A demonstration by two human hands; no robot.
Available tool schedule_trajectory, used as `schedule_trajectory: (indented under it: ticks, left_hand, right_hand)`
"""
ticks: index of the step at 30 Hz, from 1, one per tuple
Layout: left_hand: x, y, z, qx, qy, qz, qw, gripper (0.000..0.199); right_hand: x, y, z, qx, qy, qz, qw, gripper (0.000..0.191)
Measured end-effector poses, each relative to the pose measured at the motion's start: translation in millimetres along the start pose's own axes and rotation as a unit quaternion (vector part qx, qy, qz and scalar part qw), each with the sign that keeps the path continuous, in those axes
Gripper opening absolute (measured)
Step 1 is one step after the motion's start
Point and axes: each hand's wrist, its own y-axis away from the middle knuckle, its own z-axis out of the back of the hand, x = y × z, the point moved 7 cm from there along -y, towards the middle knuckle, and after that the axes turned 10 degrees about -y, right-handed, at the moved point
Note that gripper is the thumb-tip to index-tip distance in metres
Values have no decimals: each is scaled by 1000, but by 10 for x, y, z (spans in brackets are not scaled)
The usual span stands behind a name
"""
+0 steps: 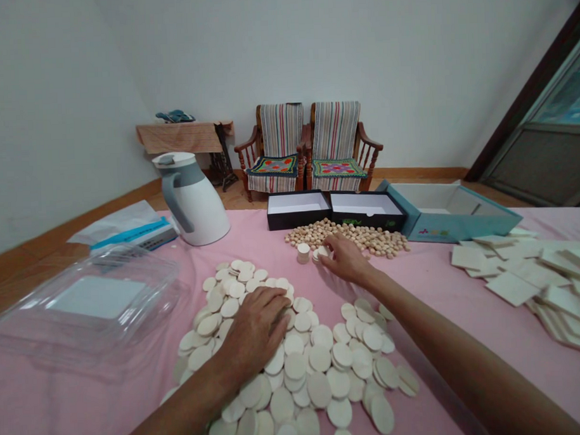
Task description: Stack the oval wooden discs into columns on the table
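Observation:
Many thin round wooden discs [319, 389] are spread over the pink cloth in front of me. My left hand [258, 326] rests palm down on the pile, its fingers stretched over the discs. Farther out, my right hand [343, 259] has its thumb and fingertips on a pale disc [323, 252] in a low stack. Just left of that stands a small neat stack of discs [303, 252]. Behind both stacks lies a heap of small wooden beads or cubes [367, 237], too small to tell which.
Two black open boxes [298, 220] and a blue open box [461, 227] stand at the back. Square wooden sheets [514, 288] lie right. On the left are a white jug [201, 208], a tissue pack [143, 236] and a clear plastic container [163, 272].

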Motion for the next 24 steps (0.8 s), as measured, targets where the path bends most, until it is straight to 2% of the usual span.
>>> schedule_trajectory:
  ticks: [7, 12, 14, 17, 20, 22, 24]
  left_hand:
    - [-7, 1, 11, 1, 2, -1, 1000, 20]
    - [-4, 4, 4, 5, -1, 1, 1000, 19]
    - [-10, -3, 12, 4, -1, 0, 1000, 19]
    - [-20, -19, 26, 0, 1, -2, 1000, 18]
    - [-19, -26, 25, -3, 2, -1, 1000, 18]
    - [-19, -25, 19, -3, -1, -1, 1000, 18]
    - [-21, -23, 15, -4, -3, -3, 1000, 18]
  right_hand:
    - [1, -78, -109, 5, 22, -20, 1000, 24]
    - [21, 47, 141, -21, 8, -33, 999, 24]
    - [46, 158, 226, 20, -15, -23, 999, 17]
    - [90, 397, 258, 138, -68, -2, 988, 9]
    - [128, 646, 225, 237, -106, 19, 965, 15]
    - [138, 752, 196, 261, -99, 24, 960, 18]
    - [138, 801, 165, 259, -74, 15, 963, 18]
